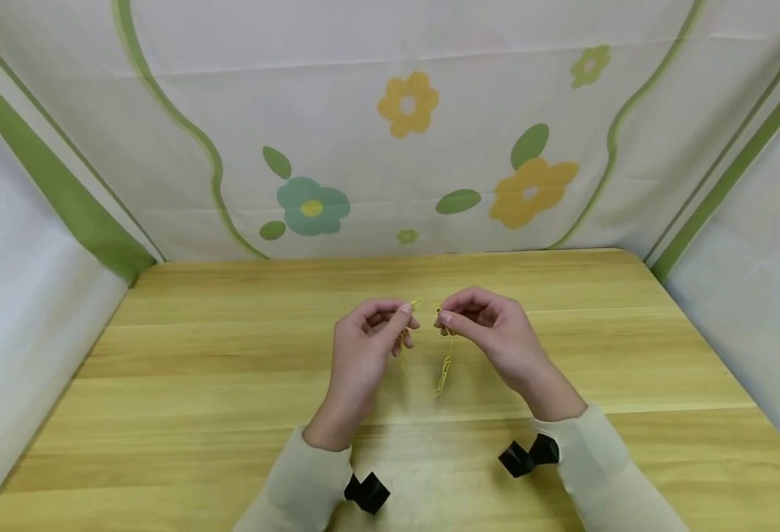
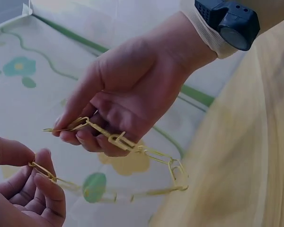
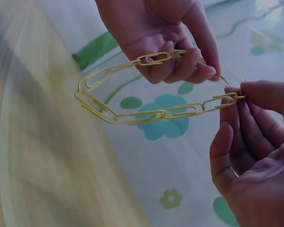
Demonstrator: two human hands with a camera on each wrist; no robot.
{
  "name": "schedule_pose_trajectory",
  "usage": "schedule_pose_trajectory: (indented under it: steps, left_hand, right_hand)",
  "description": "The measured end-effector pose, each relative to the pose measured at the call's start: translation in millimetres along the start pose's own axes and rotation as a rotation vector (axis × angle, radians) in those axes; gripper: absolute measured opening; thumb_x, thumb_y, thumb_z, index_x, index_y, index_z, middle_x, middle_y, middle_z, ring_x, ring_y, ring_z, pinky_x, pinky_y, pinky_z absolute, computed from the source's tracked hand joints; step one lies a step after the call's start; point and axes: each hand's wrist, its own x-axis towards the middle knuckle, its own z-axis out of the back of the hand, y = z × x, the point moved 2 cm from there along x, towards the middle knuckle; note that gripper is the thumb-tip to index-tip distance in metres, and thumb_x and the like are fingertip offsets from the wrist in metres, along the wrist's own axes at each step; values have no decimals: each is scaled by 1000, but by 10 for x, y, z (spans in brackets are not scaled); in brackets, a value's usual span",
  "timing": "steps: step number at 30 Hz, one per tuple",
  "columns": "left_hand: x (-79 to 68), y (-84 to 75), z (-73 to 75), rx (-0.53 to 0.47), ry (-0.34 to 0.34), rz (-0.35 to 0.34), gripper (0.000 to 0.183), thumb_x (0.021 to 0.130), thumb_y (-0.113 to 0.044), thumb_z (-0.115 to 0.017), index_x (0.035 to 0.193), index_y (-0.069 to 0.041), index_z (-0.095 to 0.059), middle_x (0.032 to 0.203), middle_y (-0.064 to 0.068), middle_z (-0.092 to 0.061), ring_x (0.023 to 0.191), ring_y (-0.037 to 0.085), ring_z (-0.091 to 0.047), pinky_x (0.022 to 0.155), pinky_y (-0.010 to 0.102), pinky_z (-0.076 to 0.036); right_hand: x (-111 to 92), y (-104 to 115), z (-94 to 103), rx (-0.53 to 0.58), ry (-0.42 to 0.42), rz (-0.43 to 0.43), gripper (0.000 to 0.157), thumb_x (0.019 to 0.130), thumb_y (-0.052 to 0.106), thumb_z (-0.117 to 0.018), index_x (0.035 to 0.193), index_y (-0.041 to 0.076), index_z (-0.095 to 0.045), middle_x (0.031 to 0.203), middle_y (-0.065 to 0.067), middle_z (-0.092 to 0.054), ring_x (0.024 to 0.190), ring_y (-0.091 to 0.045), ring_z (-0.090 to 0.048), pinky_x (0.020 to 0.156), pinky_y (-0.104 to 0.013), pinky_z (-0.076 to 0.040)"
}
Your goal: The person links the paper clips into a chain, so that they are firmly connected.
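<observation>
**Two hands holding the ends of a yellow paper-clip chain above a wooden table**

A person is holding a chain of yellow metal paper clips (image 1: 444, 367) in the air over the pale wooden tabletop (image 1: 197, 369), with both hands raised close together near the middle of the table. The left hand (image 1: 366, 341) is pinching one end clip between thumb and forefinger, the other fingers curling loosely into the palm; the left wrist view is showing that end (image 2: 41, 170) caught at the fingertips. The right hand (image 1: 489, 329) is gripping the other end, its fingers (image 2: 92, 139) bending round the last clips while one clip is sticking out past the fingertips. Between the two hands the chain is sagging in a loop, and in the right wrist view the loop (image 3: 113, 113) is hanging clear of the table. The two fingertip groups are sitting just beside each other without touching.

Both forearms are wearing light cream sleeves (image 1: 596, 451), each with a black wrist-mounted camera (image 1: 528, 454) strapped below the cuff. A white cloth backdrop printed with flowers and green stripes (image 1: 403, 103) is standing behind and beside the table.
</observation>
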Motion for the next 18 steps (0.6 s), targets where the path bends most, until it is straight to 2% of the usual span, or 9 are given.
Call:
schedule_pose_trajectory:
  steps: [4, 7, 11, 15, 18]
  left_hand:
    - [-75, -116, -38, -8, 43, -20, 15, 104, -13, -73, 111, 1, -74, 86, 1, -76, 66, 15, -66, 62, 22, -50]
    - [-109, -155, -51, -15, 69, -24, 16, 104, -12, -71, 111, 2, -74, 86, 1, -75, 66, 15, -65, 62, 22, -50]
    - [-127, -155, -55, -17, 101, -17, 15, 105, -10, -70, 110, 4, -73, 86, -1, -75, 67, 15, -65, 63, 22, -50]
    - [-131, -147, -50, -16, 116, -7, 15, 105, -10, -69, 110, 4, -73, 85, -2, -74, 67, 13, -65, 64, 21, -50]
    - [-129, -146, -45, -21, 110, -4, 14, 106, -10, -69, 111, 3, -73, 86, -2, -74, 68, 13, -65, 64, 22, -51]
  right_hand:
    - [-64, 160, -50, -38, -28, 73, 7, 102, 8, -74, 108, 6, -74, 100, 3, -76, 86, -14, -72, 84, -30, -63]
    - [-83, 219, -70, -50, -36, 112, 8, 101, 5, -73, 108, 1, -73, 100, 4, -76, 85, -15, -71, 82, -29, -63]
    - [-88, 246, -73, -46, -47, 138, 10, 101, 1, -72, 109, -5, -72, 98, 5, -76, 84, -14, -70, 81, -27, -62]
    - [-82, 245, -60, -42, -60, 154, 9, 101, 0, -72, 108, -5, -72, 98, 5, -76, 85, -14, -71, 79, -26, -61]
    - [-78, 247, -61, -38, -39, 163, 9, 100, 0, -73, 108, -4, -73, 98, 4, -76, 84, -15, -71, 78, -26, -61]
